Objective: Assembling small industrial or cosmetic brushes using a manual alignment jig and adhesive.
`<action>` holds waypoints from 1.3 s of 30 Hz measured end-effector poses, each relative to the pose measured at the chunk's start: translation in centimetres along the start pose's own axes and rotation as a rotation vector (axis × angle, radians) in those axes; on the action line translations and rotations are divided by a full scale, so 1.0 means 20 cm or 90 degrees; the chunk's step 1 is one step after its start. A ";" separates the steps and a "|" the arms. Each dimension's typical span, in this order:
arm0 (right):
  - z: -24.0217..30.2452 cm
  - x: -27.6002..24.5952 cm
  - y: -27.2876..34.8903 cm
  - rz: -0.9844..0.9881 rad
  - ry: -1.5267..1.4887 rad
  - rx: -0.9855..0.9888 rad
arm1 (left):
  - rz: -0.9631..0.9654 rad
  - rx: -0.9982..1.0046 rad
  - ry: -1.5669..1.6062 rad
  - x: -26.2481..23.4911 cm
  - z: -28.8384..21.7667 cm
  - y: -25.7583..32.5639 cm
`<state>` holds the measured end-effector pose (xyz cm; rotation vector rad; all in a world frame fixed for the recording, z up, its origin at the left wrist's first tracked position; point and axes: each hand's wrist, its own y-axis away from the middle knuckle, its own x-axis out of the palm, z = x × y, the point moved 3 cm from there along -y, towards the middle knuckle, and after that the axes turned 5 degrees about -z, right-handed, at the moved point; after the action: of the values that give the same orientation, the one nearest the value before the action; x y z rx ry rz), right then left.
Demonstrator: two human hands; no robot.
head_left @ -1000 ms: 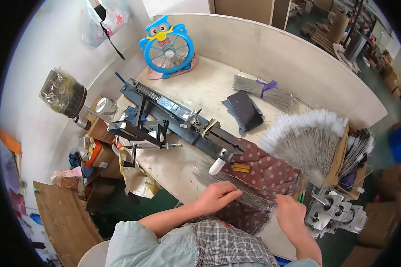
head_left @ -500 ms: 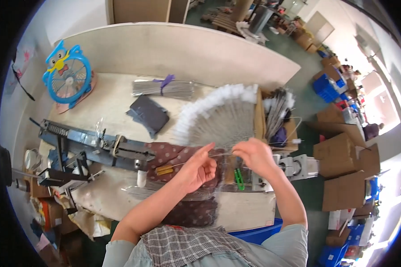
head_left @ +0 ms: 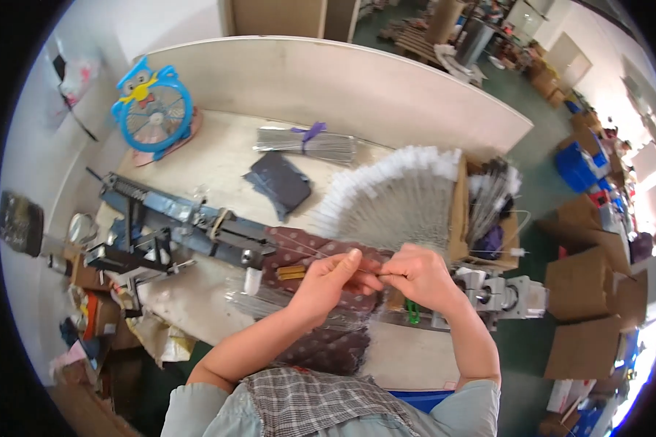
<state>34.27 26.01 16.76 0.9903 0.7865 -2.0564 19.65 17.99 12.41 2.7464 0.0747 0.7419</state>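
My right hand is closed, its thumb and fingertips pinching the end of a thin grey wire. The wire runs leftward past my left hand, which partly hides it. That hand has its thumb raised and apart from its loosely stretched fingers, and their tips almost meet the right hand. Both hands are above a brown dotted cloth. Yellow-brown small blocks lie on the cloth left of my left hand. A green plastic piece shows just below my right hand.
A fan of white-tipped thin wires spreads behind my hands, beside a cardboard box of more wires. A metal rail fixture stands left, a clamp-like machine right. Farther back are a dark folded cloth, a tied bundle and a blue fan.
My left hand has moved closer to the right hand, its fingers now reaching toward it. The right hand keeps its pinch on the wire. The whole view has shifted, with the bench appearing farther right.
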 end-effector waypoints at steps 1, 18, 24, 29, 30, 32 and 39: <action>0.01 0.03 -0.04 -0.001 -0.014 -0.011 | -0.016 0.002 -0.008 -0.01 0.00 0.02; 0.34 0.44 -0.44 -0.103 0.027 -0.011 | -0.376 -0.027 0.026 -0.52 -0.10 0.30; 0.34 0.43 -0.46 -0.117 0.046 -0.017 | -0.315 -0.064 -0.750 -0.60 -0.02 0.20; 0.40 0.38 -0.32 -0.245 0.041 -0.126 | -0.365 0.018 -0.657 -0.61 0.02 0.25; 0.40 0.39 -0.26 -0.219 0.029 -0.109 | -0.377 0.022 -0.620 -0.62 0.04 0.26; 0.33 0.49 -0.14 -0.141 0.012 -0.106 | -0.392 0.027 -0.592 -0.62 0.03 0.26; 0.14 0.72 -0.21 0.016 0.038 0.033 | -0.362 0.044 -0.371 -0.60 0.15 0.20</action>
<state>23.34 21.39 7.26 1.0893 0.7513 -2.0434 10.70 11.93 5.25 2.6730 0.7182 -0.2133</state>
